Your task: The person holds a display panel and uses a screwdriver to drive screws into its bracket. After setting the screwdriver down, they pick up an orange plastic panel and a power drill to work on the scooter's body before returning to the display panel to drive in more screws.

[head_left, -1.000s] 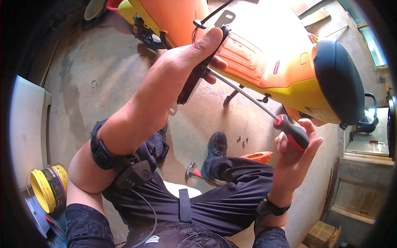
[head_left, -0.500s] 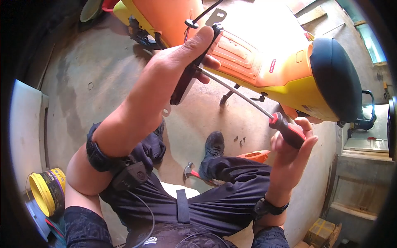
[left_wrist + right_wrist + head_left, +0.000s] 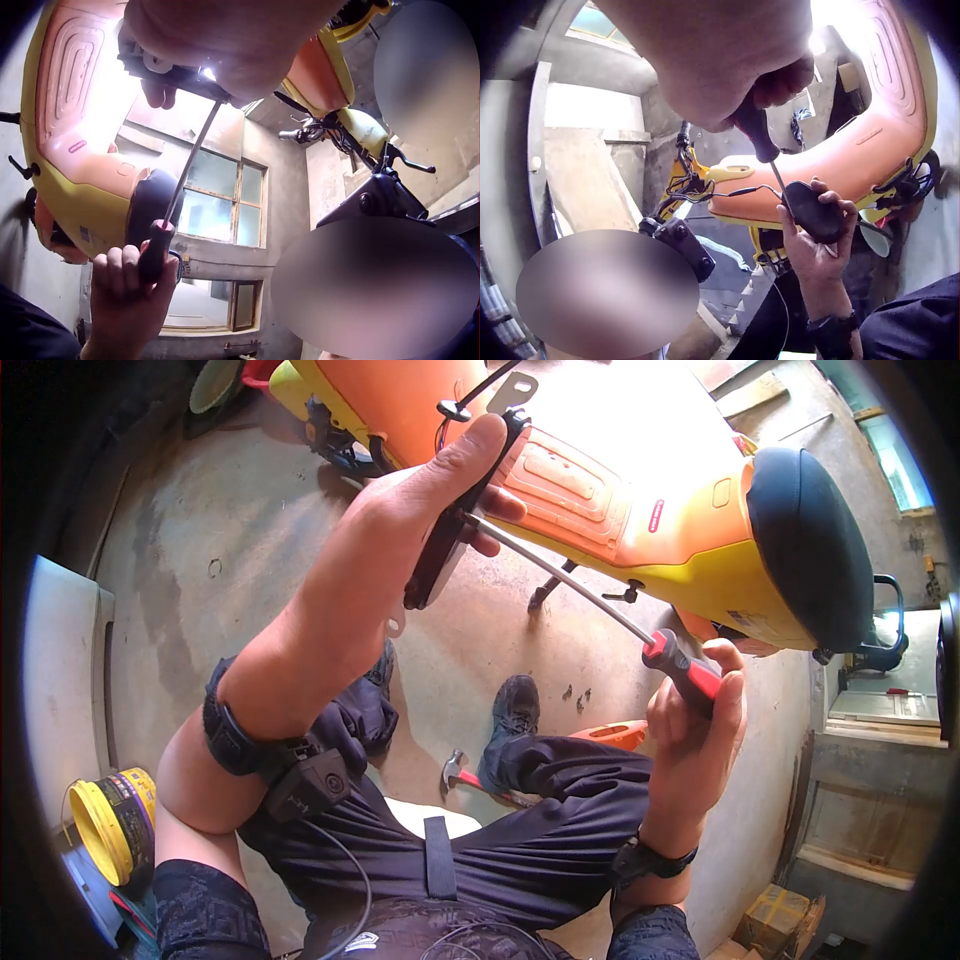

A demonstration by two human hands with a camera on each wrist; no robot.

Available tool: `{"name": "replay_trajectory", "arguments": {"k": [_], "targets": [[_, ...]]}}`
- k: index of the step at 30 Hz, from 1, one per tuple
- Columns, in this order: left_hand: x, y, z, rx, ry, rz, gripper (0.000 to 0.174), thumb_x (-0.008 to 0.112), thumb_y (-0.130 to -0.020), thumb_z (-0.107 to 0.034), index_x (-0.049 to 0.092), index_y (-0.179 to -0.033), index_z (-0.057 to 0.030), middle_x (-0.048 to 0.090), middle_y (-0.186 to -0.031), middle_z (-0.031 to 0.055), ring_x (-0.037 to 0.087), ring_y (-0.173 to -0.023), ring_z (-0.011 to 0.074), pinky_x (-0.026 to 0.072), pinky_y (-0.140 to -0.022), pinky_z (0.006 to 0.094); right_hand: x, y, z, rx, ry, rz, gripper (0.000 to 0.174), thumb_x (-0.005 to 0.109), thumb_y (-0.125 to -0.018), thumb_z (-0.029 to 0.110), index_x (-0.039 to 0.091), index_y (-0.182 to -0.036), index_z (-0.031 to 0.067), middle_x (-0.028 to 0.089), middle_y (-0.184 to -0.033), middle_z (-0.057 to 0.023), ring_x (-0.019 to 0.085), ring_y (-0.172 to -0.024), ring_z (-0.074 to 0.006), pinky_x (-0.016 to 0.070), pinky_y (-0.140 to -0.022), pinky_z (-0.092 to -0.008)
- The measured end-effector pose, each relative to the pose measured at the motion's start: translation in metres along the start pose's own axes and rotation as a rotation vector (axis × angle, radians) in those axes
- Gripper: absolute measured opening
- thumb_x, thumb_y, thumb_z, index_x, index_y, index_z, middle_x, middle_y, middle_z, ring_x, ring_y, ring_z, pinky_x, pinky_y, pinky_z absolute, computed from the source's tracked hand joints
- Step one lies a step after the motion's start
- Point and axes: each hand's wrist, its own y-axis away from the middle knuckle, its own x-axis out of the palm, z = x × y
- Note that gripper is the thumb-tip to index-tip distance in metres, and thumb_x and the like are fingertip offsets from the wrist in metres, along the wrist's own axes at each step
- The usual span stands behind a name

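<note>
My left hand (image 3: pixel 420 490) grips a dark, flat part (image 3: pixel 440 555) with metal tabs at its ends, thumb along one edge and fingertips showing past the other. My right hand (image 3: pixel 695 745) holds the red and black handle of a screwdriver (image 3: pixel 570 582), whose shaft meets the part beside the left fingers. In the right wrist view the part (image 3: pixel 815 213) looks dark and rounded, with the left hand (image 3: pixel 817 259) around it and the shaft at its edge. The left wrist view shows the right hand (image 3: pixel 127 304) curled round the handle (image 3: pixel 155 259).
An orange and yellow scooter (image 3: pixel 700 530) with a black seat (image 3: pixel 810 545) stands beyond the hands. A hammer (image 3: pixel 465 775) lies on the floor near a shoe (image 3: pixel 516 705), by an orange piece (image 3: pixel 612 735). At left is a yellow bucket (image 3: pixel 105 825); at lower right, a cardboard box (image 3: pixel 775 920).
Both hands, the part and the screwdriver have shifted slightly left in the head view, as has the background. The right fingers have changed their hold a little on the handle.
</note>
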Motion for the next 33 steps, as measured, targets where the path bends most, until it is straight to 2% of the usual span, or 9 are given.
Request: {"name": "replay_trajectory", "arguments": {"k": [6, 10, 12, 16, 18, 21, 25, 28, 33], "targets": [[-0.003, -0.002, 0.004, 0.008, -0.009, 0.016, 0.062, 0.055, -0.095, -0.063, 0.064, -0.122, -0.0081, 0.071, -0.1, 0.0075, 0.059, -0.09, 0.0105, 0.0437, -0.083, 0.0236, 0.024, -0.003, -0.005, -0.237, 0.108, -0.191, 0.056, 0.057, -0.099, 0.05, 0.041, -0.127, 0.0044, 0.055, -0.086, -0.0063, 0.054, -0.074, -0.0103, 0.0429, -0.072, -0.0251], [-0.003, -0.002, 0.004, -0.003, -0.032, 0.018, 0.062, 0.054, -0.095, -0.063, 0.063, -0.123, -0.0084, 0.071, -0.101, 0.0074, 0.059, -0.09, 0.0105, 0.0438, -0.084, 0.0237, 0.013, -0.003, -0.004, -0.199, 0.049, -0.146, 0.052, 0.057, -0.099, 0.044, 0.04, -0.128, 0.0042, 0.056, -0.087, -0.007, 0.054, -0.074, -0.0103, 0.0431, -0.073, -0.0251], [0.0, 0.0, 0.001, 0.009, -0.017, 0.012, 0.063, 0.054, -0.095, -0.064, 0.063, -0.123, -0.0084, 0.071, -0.101, 0.0073, 0.059, -0.09, 0.0104, 0.0438, -0.084, 0.0238, 0.002, 0.001, 0.0, -0.036, -0.01, 0.015, 0.05, 0.055, -0.099, 0.041, 0.04, -0.128, 0.0037, 0.057, -0.091, -0.0083, 0.054, -0.075, -0.0114, 0.0433, -0.075, -0.0259], [0.0, 0.0, -0.001, 0.017, -0.014, -0.001, 0.065, 0.054, -0.094, -0.066, 0.064, -0.123, -0.0089, 0.071, -0.101, 0.0068, 0.059, -0.091, 0.0101, 0.0436, -0.084, 0.0235, 0.009, -0.002, 0.0, -0.043, 0.085, -0.007, 0.05, 0.054, -0.1, 0.042, 0.04, -0.128, 0.0043, 0.058, -0.086, -0.0076, 0.053, -0.071, -0.0119, 0.0436, -0.074, -0.0268], [-0.002, -0.001, 0.0, 0.012, -0.028, 0.007, 0.065, 0.054, -0.094, -0.066, 0.064, -0.123, -0.0092, 0.071, -0.101, 0.0067, 0.059, -0.091, 0.0099, 0.0434, -0.083, 0.0233, 0.026, -0.005, -0.004, -0.224, 0.067, -0.196, 0.048, 0.053, -0.101, 0.042, 0.04, -0.128, 0.0047, 0.058, -0.078, -0.0058, 0.051, -0.064, -0.0121, 0.0435, -0.07, -0.0271], [-0.004, -0.001, 0.002, -0.003, -0.04, 0.017, 0.064, 0.054, -0.094, -0.066, 0.064, -0.123, -0.0098, 0.071, -0.101, 0.0066, 0.059, -0.091, 0.0097, 0.0431, -0.083, 0.023, 0.023, -0.006, -0.01, -0.273, 0.081, -0.195, 0.047, 0.055, -0.1, 0.04, 0.04, -0.127, 0.0049, 0.057, -0.074, -0.0034, 0.049, -0.061, -0.012, 0.0432, -0.068, -0.027], [-0.002, -0.001, 0.001, 0.009, -0.034, 0.016, 0.066, 0.054, -0.093, -0.067, 0.064, -0.124, -0.01, 0.071, -0.102, 0.0067, 0.059, -0.091, 0.0099, 0.043, -0.083, 0.0235, 0.011, -0.002, -0.001, -0.117, -0.038, -0.092, 0.047, 0.059, -0.098, 0.036, 0.04, -0.126, 0.0047, 0.057, -0.08, -0.0028, 0.051, -0.066, -0.0122, 0.0433, -0.069, -0.0269], [0.0, 0.0, -0.001, 0.004, -0.027, -0.005, 0.068, 0.054, -0.093, -0.067, 0.063, -0.128, -0.0098, 0.072, -0.103, 0.0069, 0.059, -0.092, 0.01, 0.0428, -0.084, 0.0238, 0.001, -0.002, 0.0, -0.019, 0.052, -0.009, 0.05, 0.061, -0.098, 0.042, 0.04, -0.125, 0.0051, 0.057, -0.082, -0.0025, 0.055, -0.071, -0.0131, 0.0437, -0.069, -0.0272], [-0.001, 0.0, 0.0, 0.008, -0.045, -0.002, 0.068, 0.052, -0.094, -0.067, 0.062, -0.13, -0.0102, 0.072, -0.104, 0.007, 0.059, -0.092, 0.01, 0.0425, -0.084, 0.0236, 0.025, -0.005, -0.007, -0.23, 0.147, -0.151, 0.057, 0.056, -0.099, 0.053, 0.04, -0.125, 0.0049, 0.056, -0.08, -0.0023, 0.051, -0.067, -0.0096, 0.0409, -0.065, -0.0244]]}}
